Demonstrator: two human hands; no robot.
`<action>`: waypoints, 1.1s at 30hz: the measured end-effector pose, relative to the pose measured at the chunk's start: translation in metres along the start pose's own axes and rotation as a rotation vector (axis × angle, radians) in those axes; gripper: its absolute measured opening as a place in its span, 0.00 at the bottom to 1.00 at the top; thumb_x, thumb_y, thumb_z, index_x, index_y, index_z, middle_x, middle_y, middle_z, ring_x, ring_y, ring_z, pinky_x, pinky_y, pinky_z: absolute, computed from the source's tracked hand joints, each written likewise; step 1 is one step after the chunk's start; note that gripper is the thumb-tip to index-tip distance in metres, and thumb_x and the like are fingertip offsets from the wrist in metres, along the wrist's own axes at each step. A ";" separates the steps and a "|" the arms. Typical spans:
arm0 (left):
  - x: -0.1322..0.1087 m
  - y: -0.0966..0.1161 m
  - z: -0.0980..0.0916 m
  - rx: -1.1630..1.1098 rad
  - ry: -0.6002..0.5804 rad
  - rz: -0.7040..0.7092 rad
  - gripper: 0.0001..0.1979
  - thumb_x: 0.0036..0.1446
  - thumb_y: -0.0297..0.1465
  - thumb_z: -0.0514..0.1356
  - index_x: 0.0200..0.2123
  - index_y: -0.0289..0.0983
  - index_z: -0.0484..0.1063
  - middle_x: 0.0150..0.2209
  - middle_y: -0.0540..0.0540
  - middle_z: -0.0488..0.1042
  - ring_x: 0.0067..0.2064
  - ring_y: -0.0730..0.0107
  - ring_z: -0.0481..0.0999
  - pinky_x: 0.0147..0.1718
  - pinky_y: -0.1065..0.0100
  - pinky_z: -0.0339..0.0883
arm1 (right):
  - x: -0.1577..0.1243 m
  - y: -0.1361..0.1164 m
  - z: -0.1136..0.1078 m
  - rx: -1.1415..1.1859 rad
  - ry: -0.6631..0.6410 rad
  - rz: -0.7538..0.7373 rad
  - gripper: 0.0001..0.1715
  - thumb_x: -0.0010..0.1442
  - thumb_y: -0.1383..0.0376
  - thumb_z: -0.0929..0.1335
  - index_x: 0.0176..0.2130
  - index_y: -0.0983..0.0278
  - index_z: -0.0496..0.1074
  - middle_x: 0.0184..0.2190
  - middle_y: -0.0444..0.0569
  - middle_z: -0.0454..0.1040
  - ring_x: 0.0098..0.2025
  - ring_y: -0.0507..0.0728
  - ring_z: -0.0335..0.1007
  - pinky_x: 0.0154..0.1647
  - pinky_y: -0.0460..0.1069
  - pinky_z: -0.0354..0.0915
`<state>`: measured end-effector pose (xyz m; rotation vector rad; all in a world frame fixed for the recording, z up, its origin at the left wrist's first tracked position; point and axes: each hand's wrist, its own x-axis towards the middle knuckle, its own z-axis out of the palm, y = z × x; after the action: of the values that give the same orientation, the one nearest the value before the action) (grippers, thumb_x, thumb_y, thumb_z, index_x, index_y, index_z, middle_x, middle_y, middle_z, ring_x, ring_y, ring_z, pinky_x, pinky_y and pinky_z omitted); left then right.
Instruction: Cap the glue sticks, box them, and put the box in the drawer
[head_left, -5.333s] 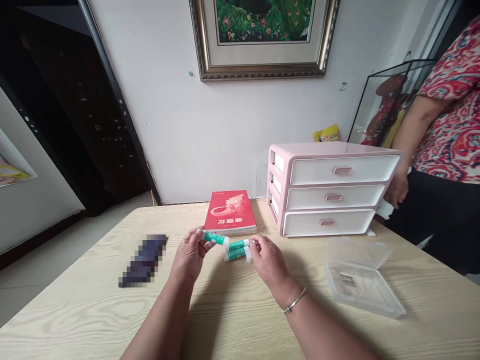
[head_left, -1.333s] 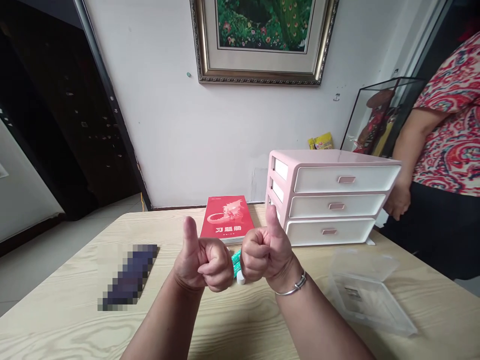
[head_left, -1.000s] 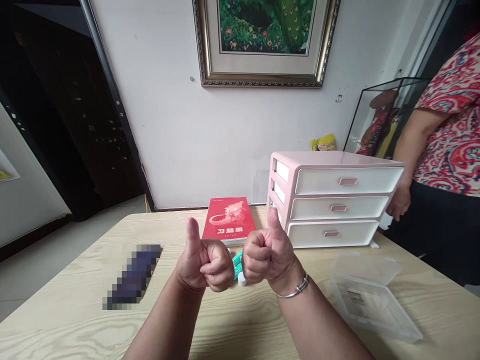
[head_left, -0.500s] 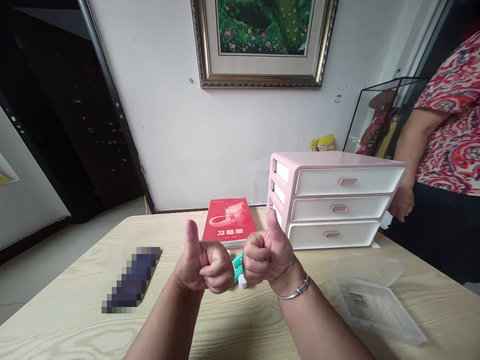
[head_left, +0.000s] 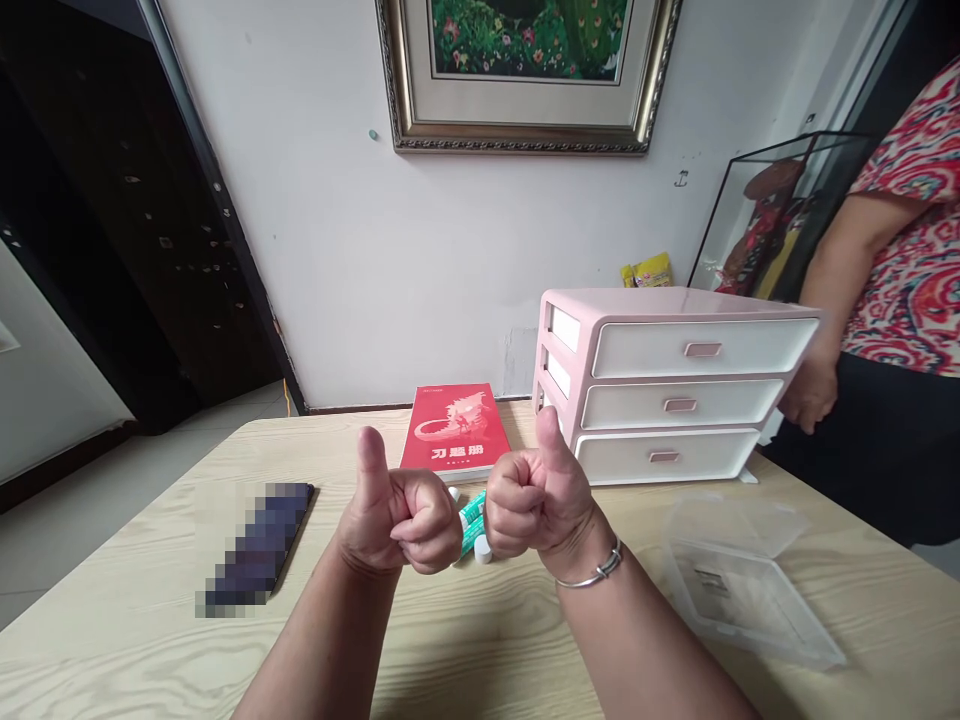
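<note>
My left hand [head_left: 401,510] is raised over the table in a fist with its thumb pointing up; nothing shows in its curled fingers. My right hand [head_left: 538,490], a silver bangle at its wrist, makes the same thumbs-up shape, also with nothing visible in it. Between and behind the two fists lie teal tubes [head_left: 472,518] with white caps, partly hidden by my hands. A red book [head_left: 456,425] lies flat just beyond them. Right of the book stands a pink and white drawer unit [head_left: 679,400], its three drawers closed.
A dark, pixelated flat object [head_left: 259,550] lies on the wooden table [head_left: 450,650] at left. At right sits a clear plastic box [head_left: 742,590] with its lid open. Behind the drawers shows a yellow packet [head_left: 649,270]. A person [head_left: 892,300] stands at the far right, beside the table.
The view has tilted slightly down, so the wall and picture sit higher. My hands have drawn slightly apart, both still with thumbs up.
</note>
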<state>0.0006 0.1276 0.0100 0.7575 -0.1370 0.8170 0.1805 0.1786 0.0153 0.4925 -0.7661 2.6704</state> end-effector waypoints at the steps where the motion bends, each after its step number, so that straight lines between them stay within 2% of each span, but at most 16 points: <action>1: 0.000 0.000 0.000 0.001 -0.005 -0.006 0.42 0.49 0.69 0.28 0.17 0.35 0.49 0.14 0.46 0.46 0.17 0.75 0.46 0.17 0.72 0.41 | 0.000 0.000 0.001 -0.005 -0.001 0.002 0.44 0.59 0.30 0.42 0.24 0.64 0.47 0.16 0.41 0.42 0.18 0.47 0.37 0.19 0.45 0.41; 12: -0.002 0.002 -0.002 -0.036 0.026 -0.013 0.42 0.49 0.69 0.27 0.18 0.35 0.49 0.15 0.47 0.45 0.17 0.76 0.44 0.16 0.73 0.40 | 0.000 0.000 0.003 -0.020 0.022 0.026 0.43 0.59 0.30 0.42 0.24 0.64 0.47 0.16 0.41 0.42 0.18 0.47 0.37 0.20 0.44 0.42; 16: -0.001 0.003 -0.001 0.040 0.003 0.001 0.42 0.49 0.70 0.28 0.17 0.35 0.49 0.15 0.46 0.47 0.17 0.75 0.46 0.17 0.72 0.40 | 0.002 0.000 0.007 -0.069 0.015 0.037 0.44 0.59 0.30 0.42 0.23 0.65 0.47 0.16 0.42 0.43 0.18 0.47 0.37 0.20 0.45 0.42; 20: -0.001 0.003 -0.001 -0.027 0.030 -0.027 0.42 0.49 0.70 0.28 0.18 0.35 0.49 0.15 0.47 0.46 0.18 0.76 0.45 0.17 0.73 0.41 | 0.002 -0.001 0.006 -0.038 0.046 0.034 0.43 0.59 0.31 0.42 0.24 0.65 0.47 0.16 0.42 0.42 0.18 0.47 0.37 0.20 0.45 0.42; 24: 0.000 0.004 0.000 0.037 0.017 -0.011 0.42 0.48 0.70 0.28 0.17 0.35 0.48 0.15 0.46 0.46 0.17 0.75 0.46 0.17 0.72 0.40 | 0.000 -0.001 0.004 -0.076 0.041 0.049 0.44 0.58 0.29 0.43 0.23 0.65 0.47 0.16 0.42 0.43 0.18 0.47 0.37 0.20 0.45 0.42; 27: 0.000 0.004 -0.001 0.003 0.028 -0.030 0.42 0.49 0.70 0.28 0.18 0.35 0.48 0.15 0.47 0.45 0.17 0.76 0.45 0.16 0.72 0.40 | -0.001 -0.001 0.002 -0.041 0.081 0.047 0.44 0.58 0.30 0.42 0.23 0.65 0.47 0.16 0.42 0.42 0.18 0.47 0.38 0.21 0.45 0.42; 33: 0.001 0.004 0.000 -0.002 0.041 -0.030 0.42 0.49 0.70 0.29 0.17 0.35 0.48 0.15 0.47 0.45 0.17 0.76 0.45 0.17 0.72 0.40 | 0.000 -0.001 0.003 -0.042 0.069 0.062 0.43 0.60 0.30 0.44 0.23 0.65 0.47 0.16 0.42 0.42 0.18 0.47 0.37 0.20 0.45 0.42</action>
<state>-0.0019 0.1303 0.0127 0.7385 -0.0891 0.8032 0.1813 0.1777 0.0187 0.3697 -0.8285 2.7063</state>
